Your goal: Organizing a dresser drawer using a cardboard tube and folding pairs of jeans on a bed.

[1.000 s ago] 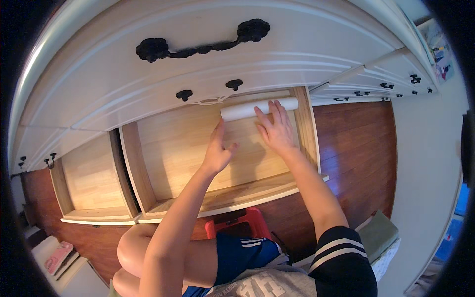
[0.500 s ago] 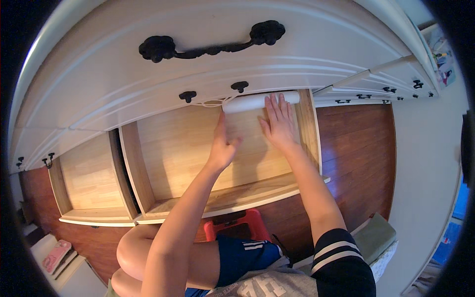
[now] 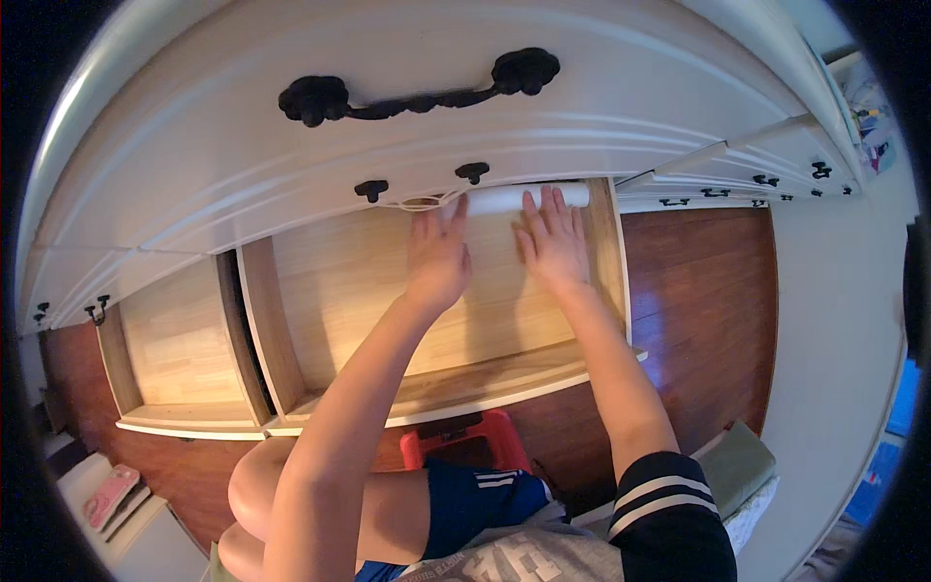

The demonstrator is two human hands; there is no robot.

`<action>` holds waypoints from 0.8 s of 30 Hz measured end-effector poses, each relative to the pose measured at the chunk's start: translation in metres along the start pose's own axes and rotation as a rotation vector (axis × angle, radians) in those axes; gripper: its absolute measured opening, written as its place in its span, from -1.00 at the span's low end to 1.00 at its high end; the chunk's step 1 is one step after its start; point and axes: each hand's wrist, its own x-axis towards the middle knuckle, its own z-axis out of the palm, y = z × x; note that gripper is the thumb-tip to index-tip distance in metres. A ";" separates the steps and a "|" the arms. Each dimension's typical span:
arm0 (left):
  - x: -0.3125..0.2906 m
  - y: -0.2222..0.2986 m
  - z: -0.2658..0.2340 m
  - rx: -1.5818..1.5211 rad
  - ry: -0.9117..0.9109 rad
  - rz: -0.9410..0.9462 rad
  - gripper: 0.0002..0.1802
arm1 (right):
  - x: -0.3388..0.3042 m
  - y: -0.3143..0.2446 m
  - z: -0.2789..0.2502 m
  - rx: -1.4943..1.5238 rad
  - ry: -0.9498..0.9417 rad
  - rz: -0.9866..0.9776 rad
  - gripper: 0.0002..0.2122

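Observation:
A white roll (image 3: 499, 200) lies along the back of an open wooden drawer (image 3: 359, 291), just under the white cabinet front. Thin white cord (image 3: 422, 204) loops out beside the roll's left end. My left hand (image 3: 438, 254) reaches to that end, its fingertips at the cord and the roll, fingers stretched out. Across the roll's right part rest the fingers of my right hand (image 3: 555, 242), spread and flat, with the palm over the drawer's bottom.
A second open drawer (image 3: 179, 339) stands to the left. Above hangs a white drawer front with a black handle (image 3: 417, 102) and black knobs (image 3: 471, 173). A red stool (image 3: 465, 441) is below the drawer's front edge. Brown wood floor (image 3: 698, 291) lies right.
My left hand has moved slightly forward, from a pointing pose to fingers stretched over the roll's left end. My right hand stays on the roll.

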 end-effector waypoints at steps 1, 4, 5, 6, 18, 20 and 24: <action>0.005 0.001 0.002 -0.002 0.005 0.004 -0.13 | -0.003 0.002 0.001 -0.005 0.005 0.000 -0.44; 0.013 0.000 0.007 0.009 -0.031 0.158 -0.16 | -0.014 0.000 -0.001 -0.051 0.052 -0.039 -0.48; 0.012 -0.003 0.007 0.023 -0.091 0.113 -0.15 | -0.015 -0.005 0.000 -0.062 0.051 -0.053 -0.51; 0.011 -0.002 0.006 0.028 -0.154 0.071 -0.15 | -0.016 -0.005 -0.002 -0.079 0.046 -0.063 -0.54; -0.029 0.024 0.000 -0.028 -0.207 0.108 -0.27 | -0.015 0.009 -0.030 -0.009 -0.163 -0.063 -0.46; -0.030 0.013 -0.003 -0.117 -0.178 0.084 -0.29 | -0.024 0.010 -0.032 -0.008 -0.168 -0.075 -0.45; -0.027 0.002 0.001 -0.059 0.182 0.009 -0.30 | -0.036 0.009 -0.037 -0.075 -0.208 -0.107 -0.45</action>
